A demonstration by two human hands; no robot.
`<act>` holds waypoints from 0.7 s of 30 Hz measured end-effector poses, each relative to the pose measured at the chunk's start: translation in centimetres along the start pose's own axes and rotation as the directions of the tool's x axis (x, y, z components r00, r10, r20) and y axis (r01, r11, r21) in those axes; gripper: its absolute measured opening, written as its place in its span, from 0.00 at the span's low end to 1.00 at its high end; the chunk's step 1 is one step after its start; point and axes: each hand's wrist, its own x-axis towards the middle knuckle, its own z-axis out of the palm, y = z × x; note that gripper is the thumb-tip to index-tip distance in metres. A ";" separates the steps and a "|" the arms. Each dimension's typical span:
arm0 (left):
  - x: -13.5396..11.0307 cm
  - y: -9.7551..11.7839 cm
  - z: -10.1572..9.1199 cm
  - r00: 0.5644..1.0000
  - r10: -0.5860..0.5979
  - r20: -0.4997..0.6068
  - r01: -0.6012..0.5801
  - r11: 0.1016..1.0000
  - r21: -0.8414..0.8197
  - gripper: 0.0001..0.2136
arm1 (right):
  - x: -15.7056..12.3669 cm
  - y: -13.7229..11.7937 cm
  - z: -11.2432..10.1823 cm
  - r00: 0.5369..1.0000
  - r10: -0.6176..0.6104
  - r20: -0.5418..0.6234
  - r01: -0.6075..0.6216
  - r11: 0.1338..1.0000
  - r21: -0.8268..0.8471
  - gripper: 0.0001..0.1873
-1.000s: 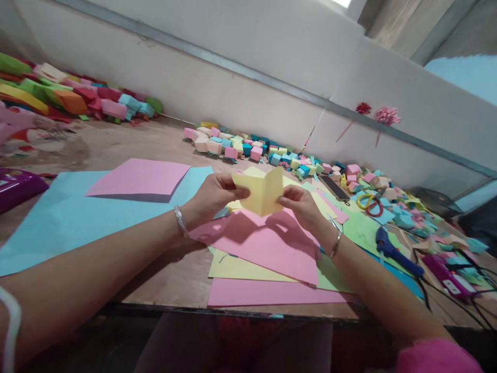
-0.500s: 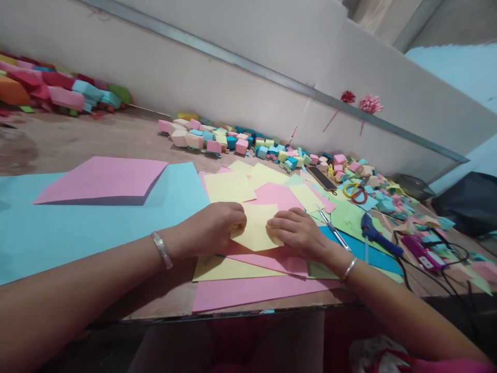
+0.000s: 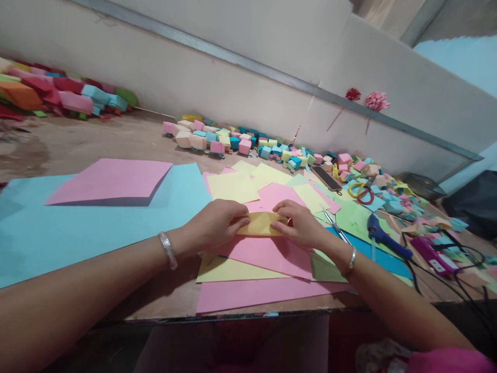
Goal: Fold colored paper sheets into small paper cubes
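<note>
A piece of yellow paper, bent over into a narrow band, is held up between my two hands. My left hand pinches its left end between thumb and fingers. At the right end my right hand grips it the same way. Under the hands lies a pink sheet, overlapping a yellow sheet and another pink sheet by the table edge. More pale yellow paper lies just beyond my fingers.
Left lies a large light-blue sheet with a pink sheet on it. To the right are a cutter, scissors, a blue glue gun, a purple power strip and a phone. Folded paper boxes line the wall.
The yellow paper, flat and facing up before, is now bent into a narrow band. My fingers have shifted from resting on its sides to pinching its ends.
</note>
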 end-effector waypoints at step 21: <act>0.1 0.3 0.0 0.990 -0.109 -0.094 0.103 0.992 -0.066 0.01 | -0.4 -0.3 0.4 0.988 0.086 -0.128 -0.046 0.956 0.288 0.18</act>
